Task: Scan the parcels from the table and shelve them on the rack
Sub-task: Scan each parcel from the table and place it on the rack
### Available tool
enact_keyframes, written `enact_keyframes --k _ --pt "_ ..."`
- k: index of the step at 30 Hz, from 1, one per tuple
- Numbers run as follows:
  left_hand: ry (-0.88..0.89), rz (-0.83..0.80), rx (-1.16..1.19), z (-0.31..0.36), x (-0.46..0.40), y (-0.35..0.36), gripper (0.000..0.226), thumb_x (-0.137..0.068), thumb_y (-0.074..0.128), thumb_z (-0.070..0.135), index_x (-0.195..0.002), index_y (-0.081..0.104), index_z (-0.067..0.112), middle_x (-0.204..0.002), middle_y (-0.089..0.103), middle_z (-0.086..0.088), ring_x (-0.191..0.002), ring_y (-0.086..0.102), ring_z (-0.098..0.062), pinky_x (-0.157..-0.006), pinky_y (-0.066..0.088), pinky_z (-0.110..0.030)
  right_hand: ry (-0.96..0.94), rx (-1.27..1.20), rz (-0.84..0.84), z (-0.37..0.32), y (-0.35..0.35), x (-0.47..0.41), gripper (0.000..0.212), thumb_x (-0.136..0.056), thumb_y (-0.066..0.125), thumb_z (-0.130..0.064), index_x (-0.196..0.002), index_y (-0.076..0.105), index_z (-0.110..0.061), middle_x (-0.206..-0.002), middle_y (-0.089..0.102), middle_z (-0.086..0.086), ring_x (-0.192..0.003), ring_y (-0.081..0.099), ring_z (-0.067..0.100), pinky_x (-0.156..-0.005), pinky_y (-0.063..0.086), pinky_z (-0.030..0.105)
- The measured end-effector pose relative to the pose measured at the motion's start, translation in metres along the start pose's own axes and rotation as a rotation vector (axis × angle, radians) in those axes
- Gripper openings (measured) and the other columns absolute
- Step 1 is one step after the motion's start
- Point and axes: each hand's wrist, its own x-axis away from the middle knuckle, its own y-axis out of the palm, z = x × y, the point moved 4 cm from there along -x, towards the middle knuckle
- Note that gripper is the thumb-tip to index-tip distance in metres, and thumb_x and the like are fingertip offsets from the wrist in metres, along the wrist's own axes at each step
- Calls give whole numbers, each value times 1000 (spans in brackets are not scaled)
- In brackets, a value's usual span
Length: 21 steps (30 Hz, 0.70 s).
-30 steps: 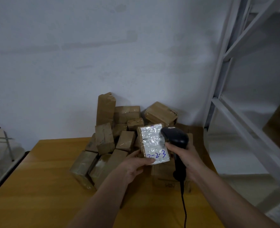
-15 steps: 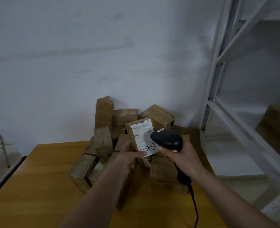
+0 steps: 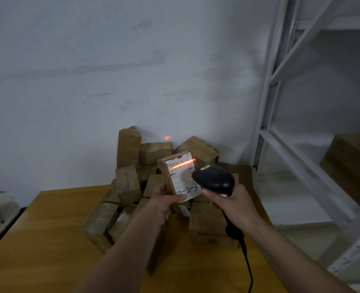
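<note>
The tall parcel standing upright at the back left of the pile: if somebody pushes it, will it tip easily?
Probably yes. The tall parcel stands on its narrow end, so a push near its top would likely topple it. The wall behind and the parcels beside it may catch it. Its crumpled top corner suggests soft cardboard.

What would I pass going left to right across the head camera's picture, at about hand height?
Wooden table → pile of brown parcels → left hand → labelled parcel → black scanner → right hand → white rack.
</note>
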Motion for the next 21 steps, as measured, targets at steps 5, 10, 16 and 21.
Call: enact_keyframes --k 5,10,16,21 --pt "-1 19 4 -2 -4 -1 80 -76 72 -11 -144 37 14 -134 56 -12 -127 49 -30 -79 39 -33 11 22 -5 1 0 -1 10 -84 71 -24 -93 70 -20 -70 68 -3 -68 65 1 -76 52 28" --pt "3 12 -3 -4 -8 -2 86 -74 73 -12 -146 35 16 -136 54 -11 -128 48 -30 -77 39 -32 25 27 0 1 2 0 8 -85 70 -25 -91 68 -22 -73 68 -1 -70 66 3 -74 52 24" --pt "14 -14 -7 -9 -19 -11 93 -71 75 -12 -147 32 18 -138 53 -9 -130 46 -29 -80 39 -31 56 -52 62 -1 6 5 8 -84 71 -23 -90 67 -27 -80 72 -1 -73 67 2 -67 52 15" --pt "8 -66 -45 -16 -36 -14 100 -64 81 -8 -148 33 21 -139 53 -5 -131 44 -28 -95 37 -41 97 -61 130 1 9 14 7 -83 72 -24 -89 69 -25 -73 72 -5 -73 67 0 -69 51 14"
